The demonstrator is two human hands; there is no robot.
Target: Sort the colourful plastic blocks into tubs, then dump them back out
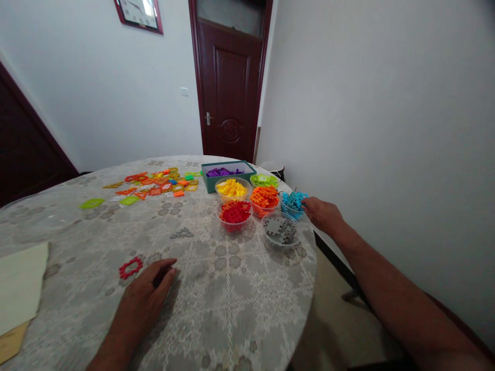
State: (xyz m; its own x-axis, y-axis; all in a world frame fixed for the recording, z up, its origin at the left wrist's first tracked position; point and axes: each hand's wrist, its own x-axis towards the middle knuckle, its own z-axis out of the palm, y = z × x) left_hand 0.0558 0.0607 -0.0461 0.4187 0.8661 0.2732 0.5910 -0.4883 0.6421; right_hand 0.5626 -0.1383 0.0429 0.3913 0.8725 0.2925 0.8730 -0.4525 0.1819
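Note:
My right hand (pixel 322 212) is at the right side of a clear bowl of blue interlocking plastic pieces (pixel 293 201). Its fingers are pinched together at the pieces' edge; the fingertips are partly hidden, and a blue piece appears to be between them. Low over the tablecloth, my left hand (pixel 149 291) has its thumb and forefinger apart with nothing between them. Just beyond it lies a red ring-shaped toothed piece (pixel 130 268). A grey triangular piece (pixel 181 233) lies farther off, toward the middle of the table.
Near the blue bowl stand bowls of grey (pixel 280 230), red (pixel 234 214), orange (pixel 264 198), yellow (pixel 232 189) and green pieces (pixel 264 180). Behind them is a green box (pixel 211 184) of purple pieces. Mixed pieces (pixel 154 185) lie far left, paper (pixel 21 288) near left.

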